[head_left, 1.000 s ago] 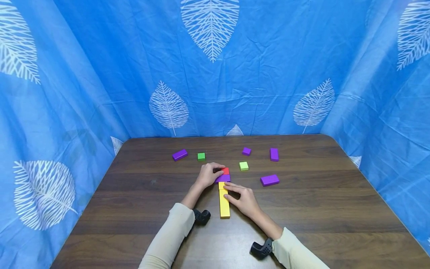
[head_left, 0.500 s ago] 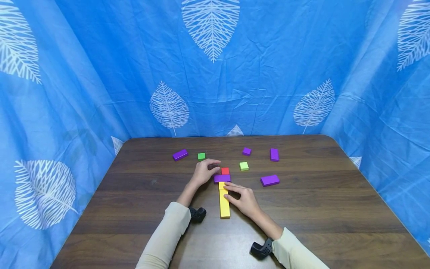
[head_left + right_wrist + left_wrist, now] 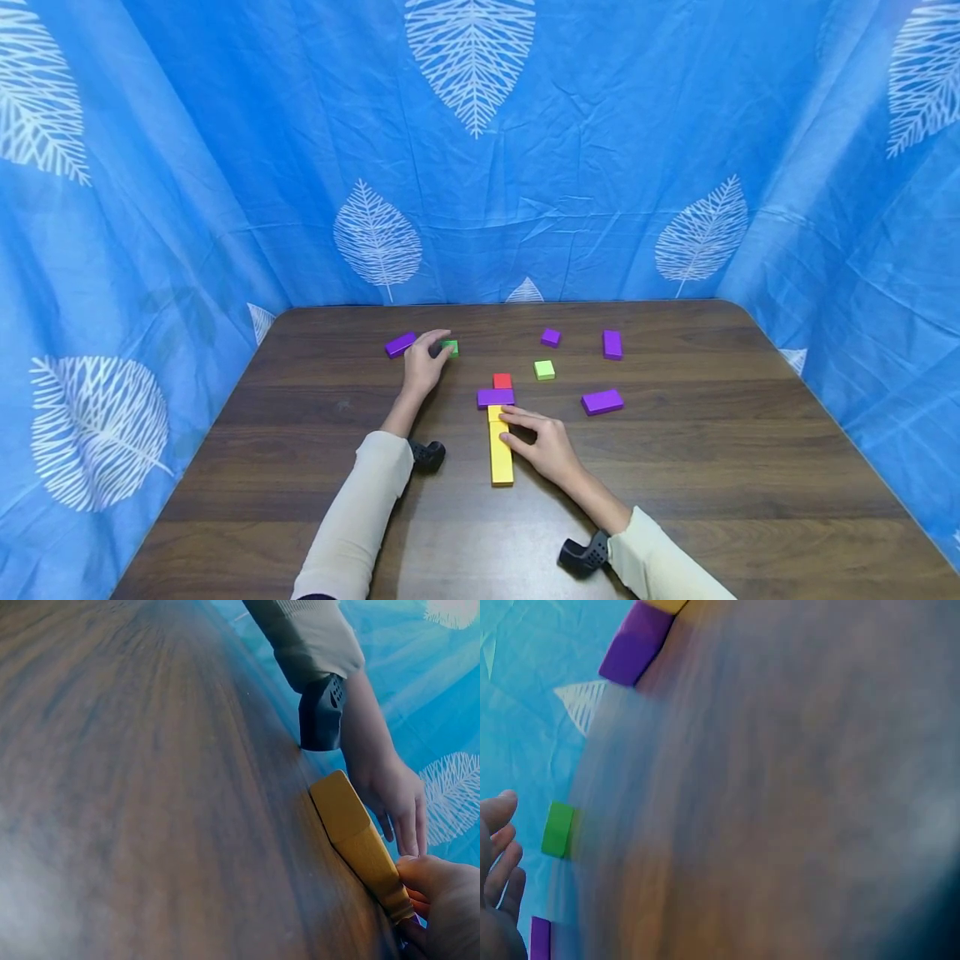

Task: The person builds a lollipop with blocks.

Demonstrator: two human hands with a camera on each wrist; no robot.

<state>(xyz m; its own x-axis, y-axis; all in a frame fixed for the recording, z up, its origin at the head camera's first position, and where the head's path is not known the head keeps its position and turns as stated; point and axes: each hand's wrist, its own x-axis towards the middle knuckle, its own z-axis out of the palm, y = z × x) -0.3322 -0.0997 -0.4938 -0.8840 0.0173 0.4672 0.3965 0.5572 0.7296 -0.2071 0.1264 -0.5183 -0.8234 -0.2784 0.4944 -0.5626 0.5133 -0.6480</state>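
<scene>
My left hand (image 3: 426,362) is over the far left of the table, thumb and fingers apart beside a small green block (image 3: 452,348), which its fingertips partly overlap in the head view. In the left wrist view, a gap shows between the fingers and that green block (image 3: 557,829). My right hand (image 3: 549,450) rests its extended index finger and thumb on the yellow blocks (image 3: 501,462), a short one at the far end of a long one. Beyond them, a purple block (image 3: 496,399) lies crosswise, with a red block (image 3: 502,381) behind it.
A purple block (image 3: 400,344) lies just left of my left hand. A lime block (image 3: 544,370), a small purple block (image 3: 551,337) and two longer purple blocks (image 3: 602,402) are spread to the right. A blue leaf-print cloth (image 3: 585,167) hangs behind the wooden table (image 3: 750,467).
My left hand has let go of the crosswise purple block and moved away and left to the green block. The right hand has stayed on the yellow blocks.
</scene>
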